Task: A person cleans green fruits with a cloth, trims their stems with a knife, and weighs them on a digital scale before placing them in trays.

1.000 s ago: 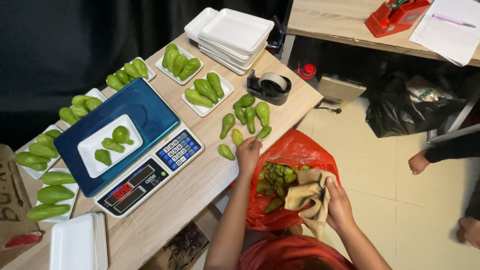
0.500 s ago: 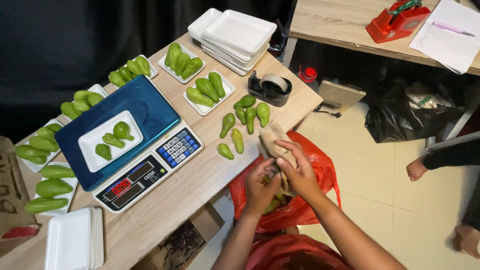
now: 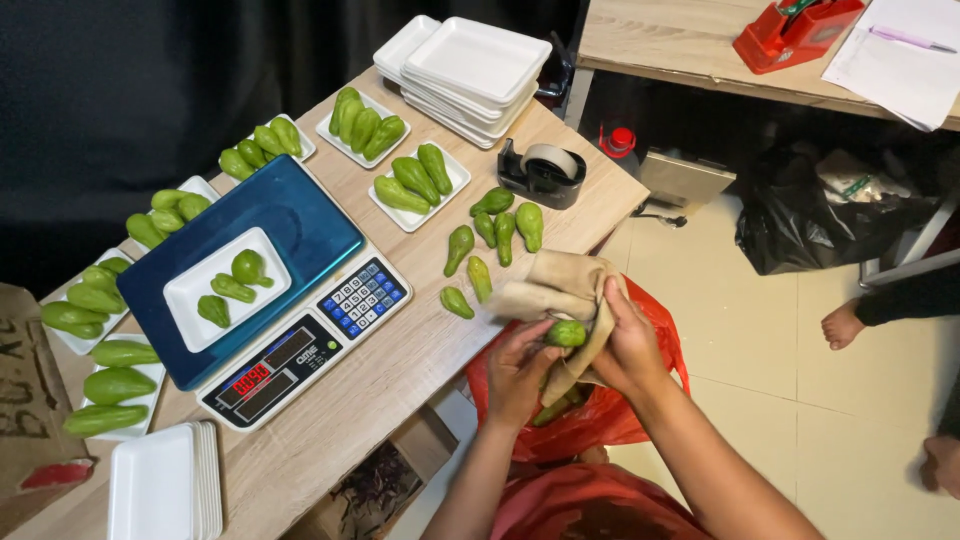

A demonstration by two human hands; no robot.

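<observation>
Over the red bag (image 3: pixel 640 400) beside the worktop (image 3: pixel 400 370), both hands gripped a tan cloth (image 3: pixel 560 290) around a small green chayote (image 3: pixel 566 333), lying crosswise between left hand (image 3: pixel 520 372) and right hand (image 3: pixel 628 345), touching both.

bare table edge (image 3: pixel 400 380) open, loose chayotes (image 3: pixel 490 245) crowd beyond, scale (image 3: pixel 265 290) blocks left
</observation>
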